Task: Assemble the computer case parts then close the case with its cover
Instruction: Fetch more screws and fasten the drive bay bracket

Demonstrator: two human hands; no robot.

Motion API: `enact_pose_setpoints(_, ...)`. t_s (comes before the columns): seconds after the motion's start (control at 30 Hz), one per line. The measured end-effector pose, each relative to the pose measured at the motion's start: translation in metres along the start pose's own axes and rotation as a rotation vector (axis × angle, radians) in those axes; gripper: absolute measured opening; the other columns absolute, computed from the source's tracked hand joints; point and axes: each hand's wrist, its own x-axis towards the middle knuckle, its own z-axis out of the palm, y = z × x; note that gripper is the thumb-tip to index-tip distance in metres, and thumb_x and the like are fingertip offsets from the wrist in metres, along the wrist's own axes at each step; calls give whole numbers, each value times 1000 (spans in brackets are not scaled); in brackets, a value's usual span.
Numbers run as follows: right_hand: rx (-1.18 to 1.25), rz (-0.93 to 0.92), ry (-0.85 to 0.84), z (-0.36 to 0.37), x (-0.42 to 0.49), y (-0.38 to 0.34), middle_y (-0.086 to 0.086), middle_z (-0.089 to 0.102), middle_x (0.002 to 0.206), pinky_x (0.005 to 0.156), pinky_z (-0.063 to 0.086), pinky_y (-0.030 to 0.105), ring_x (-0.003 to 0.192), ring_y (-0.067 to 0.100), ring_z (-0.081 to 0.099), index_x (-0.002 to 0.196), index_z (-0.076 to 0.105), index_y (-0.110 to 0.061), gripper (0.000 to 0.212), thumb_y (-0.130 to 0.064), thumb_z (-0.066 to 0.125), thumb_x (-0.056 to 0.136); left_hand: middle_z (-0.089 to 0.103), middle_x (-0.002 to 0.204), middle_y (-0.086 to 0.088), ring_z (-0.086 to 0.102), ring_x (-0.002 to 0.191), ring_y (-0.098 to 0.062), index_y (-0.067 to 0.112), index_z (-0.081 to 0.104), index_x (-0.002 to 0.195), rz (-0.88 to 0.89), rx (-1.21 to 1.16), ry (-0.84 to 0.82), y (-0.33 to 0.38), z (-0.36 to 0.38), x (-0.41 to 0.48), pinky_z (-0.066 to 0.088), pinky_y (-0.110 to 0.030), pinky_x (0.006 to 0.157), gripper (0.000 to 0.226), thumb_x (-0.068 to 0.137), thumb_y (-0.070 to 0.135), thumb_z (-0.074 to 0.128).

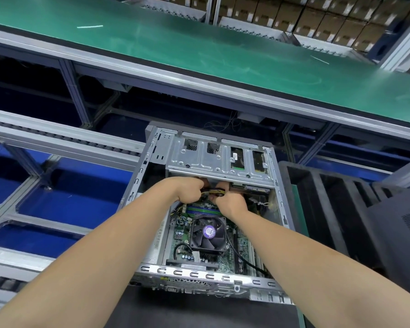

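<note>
Conveyor [199, 43] beyond, case [199, 272] lengthwise away, cables [212, 192] gripped

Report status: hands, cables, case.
Hands: left hand and right hand grip yellow-black cable bundle. The computer case lies open. The drive cage overhangs the fingers.

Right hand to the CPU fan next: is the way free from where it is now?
Probably yes. The fan lies uncovered close beside the right hand's wrist, with nothing over it; a black cable only skirts its right edge. But that hand is gripping the yellow-black wires and must let go first.
</note>
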Motion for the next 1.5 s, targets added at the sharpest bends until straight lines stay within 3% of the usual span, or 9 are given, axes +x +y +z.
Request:
enact_pose_setpoints(0.27, 37, 47, 1, -3, -1, -1, 16, 70, 126, 94, 49, 32, 120, 32, 63, 126, 69, -5, 41, -37, 55, 104, 41, 78, -2, 33, 62, -14, 16, 38, 79, -16, 42, -35, 7, 0, -3, 25, -27, 51, 24, 99, 3, 41)
enact_pose_setpoints(0.43, -35, -28, -37, -11, -10, 3, 16, 70, 123, 83, 44, 31, 116, 31, 64, 124, 68, -7, 38, -39, 56, 105, 48, 83, -1, 43, 70, -15, 20, 44, 82, 11, 53, 34, 7, 3, -3, 34, -30, 58, 21, 99, 8, 41)
enact_pose_setpoints(0.63, -72, -151, -108, -26, -40, 1, 22, 58, 141, 105, 47, 39, 128, 38, 56, 151, 43, -4, 60, -47, 35, 111, 57, 101, -6, 53, 87, -22, 14, 51, 100, 71, 185, 106, 16, 6, -8, 42, -32, 73, 9, 102, 15, 42)
enact_pose_setpoints(0.8, -161, -236, -230, -42, -64, -5, 23, 44, 154, 96, 43, 36, 125, 32, 52, 157, 28, -2, 70, -49, 45, 108, 66, 109, -7, 60, 92, -24, 11, 64, 115, 107, 253, 113, 37, -7, -30, 48, -34, 79, 25, 103, 23, 45)
enact_pose_setpoints(0.9, -157, -309, -268, -66, -81, -3, 20, 56, 143, 87, 41, 33, 105, 26, 51, 147, 48, -6, 58, -48, 51, 106, 71, 101, -2, 63, 87, -23, 18, 73, 114, 144, 240, 297, 68, -18, -48, 54, -35, 76, 29, 100, 19, 47)
enact_pose_setpoints(0.97, -72, -367, -221, -87, -92, 4, 18, 65, 134, 94, 49, 40, 110, 32, 60, 136, 60, -6, 48, -42, 57, 105, 71, 90, 2, 62, 80, -23, 22, 76, 105, 161, 154, 440, 93, -22, -56, 57, -38, 72, 31, 99, 17, 47)
enact_pose_setpoints(1.1, 190, -408, -6, -134, -118, 42, 12, 75, 111, 90, 58, 43, 101, 31, 73, 117, 72, -10, 29, -26, 76, 92, 70, 91, 6, 64, 81, -18, 31, 74, 98, 206, -23, 671, 150, -16, -63, 54, -33, 67, 27, 94, 18, 51)
enact_pose_setpoints(1.27, 277, -421, 156, -195, -146, 129, 9, 75, 82, 79, 63, 46, 78, 31, 72, 91, 78, -5, 21, -24, 70, 96, 67, 93, 12, 62, 83, -12, 33, 72, 101, 307, -152, 719, 233, 12, -55, 40, -21, 61, 22, 95, 20, 56)
enact_pose_setpoints(1.5, 490, -197, 234, -249, -162, 284, 8, 78, 96, 72, 60, 31, 77, 18, 72, 102, 76, -9, 21, -20, 57, 105, 71, 91, 17, 68, 79, -5, 35, 74, 97, 365, -268, 606, 344, 72, -31, 47, -11, 62, 26, 92, 18, 54)
